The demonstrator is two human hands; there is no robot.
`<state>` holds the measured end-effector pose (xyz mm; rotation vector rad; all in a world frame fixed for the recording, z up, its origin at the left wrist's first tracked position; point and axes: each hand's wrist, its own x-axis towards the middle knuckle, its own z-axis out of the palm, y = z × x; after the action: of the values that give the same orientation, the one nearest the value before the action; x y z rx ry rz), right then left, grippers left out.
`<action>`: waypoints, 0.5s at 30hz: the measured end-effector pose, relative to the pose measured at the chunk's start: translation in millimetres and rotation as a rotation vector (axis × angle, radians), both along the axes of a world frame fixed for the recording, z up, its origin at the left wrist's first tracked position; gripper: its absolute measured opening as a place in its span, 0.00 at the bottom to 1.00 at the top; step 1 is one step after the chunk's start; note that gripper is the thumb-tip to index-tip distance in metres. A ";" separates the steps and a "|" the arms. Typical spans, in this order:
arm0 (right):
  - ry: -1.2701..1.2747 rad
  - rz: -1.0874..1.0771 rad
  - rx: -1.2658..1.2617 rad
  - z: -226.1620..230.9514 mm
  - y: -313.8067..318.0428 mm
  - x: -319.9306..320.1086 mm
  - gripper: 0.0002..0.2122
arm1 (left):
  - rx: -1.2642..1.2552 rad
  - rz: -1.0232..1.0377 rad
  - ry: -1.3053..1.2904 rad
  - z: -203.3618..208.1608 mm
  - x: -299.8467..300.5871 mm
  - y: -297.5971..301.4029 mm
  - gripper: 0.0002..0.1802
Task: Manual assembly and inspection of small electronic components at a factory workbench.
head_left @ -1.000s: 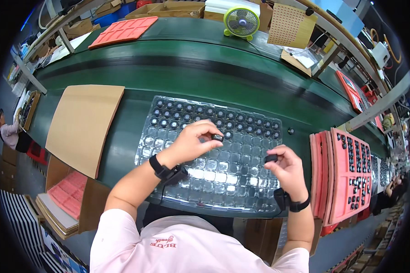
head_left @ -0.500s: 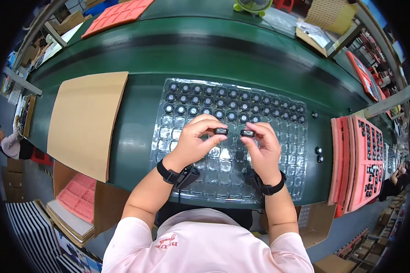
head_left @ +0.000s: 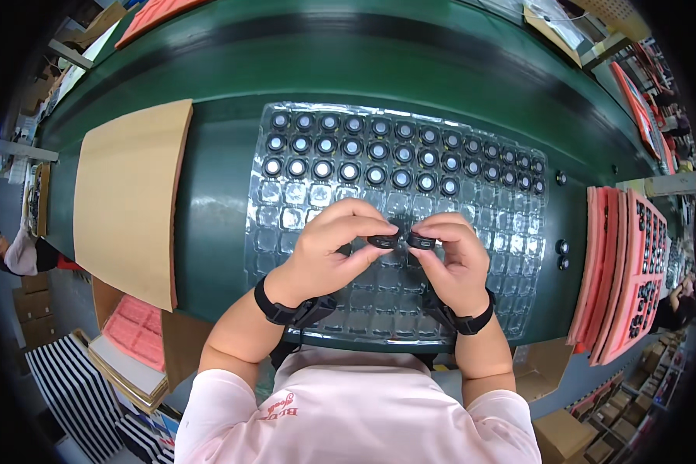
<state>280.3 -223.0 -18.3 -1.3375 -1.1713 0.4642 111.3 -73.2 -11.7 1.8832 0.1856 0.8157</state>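
Note:
My left hand point(head_left: 334, 246) pinches a small round black device point(head_left: 383, 241) between thumb and fingers, its side edge with a small port turned toward me. A matching black device point(head_left: 421, 241) is pinched in my right hand point(head_left: 458, 254), also with its port side showing. The two devices are held close together, a narrow gap apart, over a clear plastic tray point(head_left: 294, 217) with many square pockets. Rows of round black devices with pale round centres point(head_left: 352, 146) fill the tray's far pockets; the nearer pockets hold none. A black strap with a small box sits on each wrist.
A brown cardboard sheet point(head_left: 131, 201) lies left of the tray on the green table point(head_left: 216, 201). To the right, loose black devices point(head_left: 562, 247) lie near a stack of pink foam trays point(head_left: 595, 271). Open cartons stand below the table edge; other people sit at both far sides.
Both hands have brought their devices closer together. The whole view has shifted slightly, so the tray looks larger. The devices in the tray look unchanged.

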 end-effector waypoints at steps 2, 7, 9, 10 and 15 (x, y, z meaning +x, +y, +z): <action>-0.013 -0.001 0.004 0.3 -3.7 -0.1 0.14 | 0.003 -0.010 0.008 -0.8 1.3 -2.1 0.16; -0.056 -0.004 0.031 5.5 -8.7 -2.8 0.14 | 0.042 -0.031 -0.025 -2.8 3.9 -5.8 0.17; 0.017 0.018 0.015 6.7 -9.1 -4.3 0.14 | 0.035 -0.026 -0.026 -2.6 2.6 -6.7 0.17; 0.017 0.020 0.017 5.7 -9.4 -2.5 0.14 | 0.018 -0.036 -0.033 -3.8 1.5 -6.5 0.17; -0.110 0.014 0.065 5.3 -9.4 2.0 0.16 | -0.033 -0.031 -0.078 -7.7 2.5 -9.4 0.18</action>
<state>282.3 -232.4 -13.0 -1.3129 -1.2768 0.3628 113.8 -82.6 -19.4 1.8156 0.1202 0.8582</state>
